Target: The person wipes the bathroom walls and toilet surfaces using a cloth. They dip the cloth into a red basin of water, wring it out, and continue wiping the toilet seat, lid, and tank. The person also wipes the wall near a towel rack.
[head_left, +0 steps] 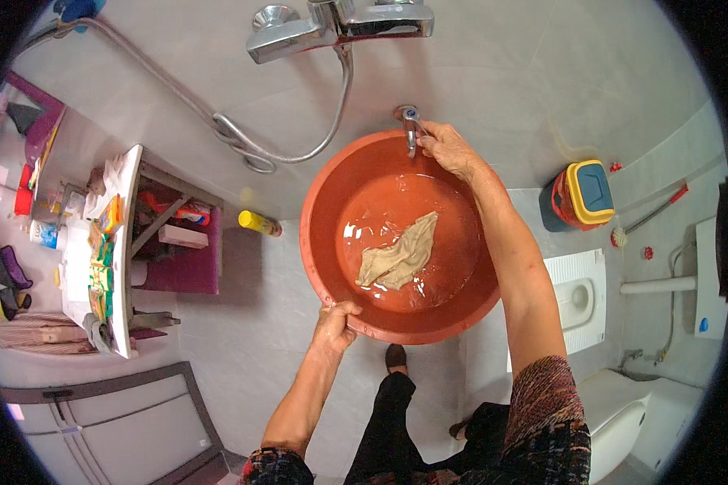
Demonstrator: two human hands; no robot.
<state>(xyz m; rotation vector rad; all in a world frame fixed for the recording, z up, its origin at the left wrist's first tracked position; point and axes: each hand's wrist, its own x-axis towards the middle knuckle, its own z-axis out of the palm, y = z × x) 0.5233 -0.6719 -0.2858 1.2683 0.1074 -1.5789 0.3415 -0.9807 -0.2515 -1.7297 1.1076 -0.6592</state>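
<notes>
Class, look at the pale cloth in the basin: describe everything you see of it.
The cloth is pale beige, soft-looking fabric, crumpled and creased. It lies unheld in the orange basin, surrounded by clear water, slanting from a broad lower-left end to a narrower upper-right one. How deep it sits is unclear.

Cloth (400, 255) in basin (319, 250), bin (578, 198) to the right

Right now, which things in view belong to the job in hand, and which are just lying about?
In use:
left hand, gripping the rim of the orange basin
right hand, fingers at the wall tap
beige cloth, in the basin's water

Lying about:
yellow canister
lidded bin
green-and-yellow packets
shower hose
</notes>
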